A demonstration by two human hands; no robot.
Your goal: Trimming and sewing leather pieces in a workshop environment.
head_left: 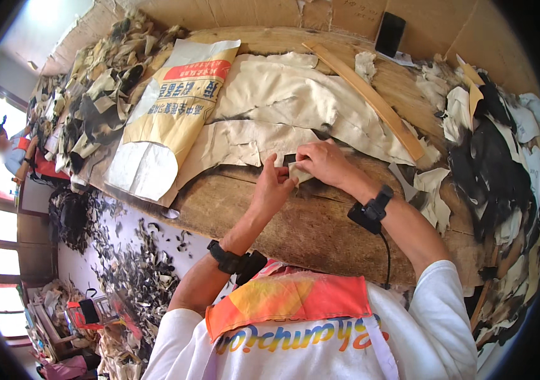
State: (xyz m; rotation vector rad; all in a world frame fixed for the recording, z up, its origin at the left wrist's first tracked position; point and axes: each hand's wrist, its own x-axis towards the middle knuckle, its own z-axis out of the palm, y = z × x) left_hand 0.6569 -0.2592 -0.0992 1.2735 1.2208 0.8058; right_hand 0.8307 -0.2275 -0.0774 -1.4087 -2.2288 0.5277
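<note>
Two hands meet at the middle of the wooden desk [320, 221], both pinching one small pale scrap [298, 172]. Your left hand [271, 188] grips its near edge with fingers curled; your right hand [322, 162] clenches over its top, with a small dark object [289, 159] just beside the fingertips, too small to identify. The scrap sits just above the desk's front half, in front of a large cream sheet [282, 101]. A yellow printed sack [169, 114] lies to the left of that sheet, and a long wooden strip [371, 98] runs diagonally to the right. Dark and pale offcuts [498, 158] are heaped at the right end. Cuttings cover the floor [137, 259] on your left.
</note>
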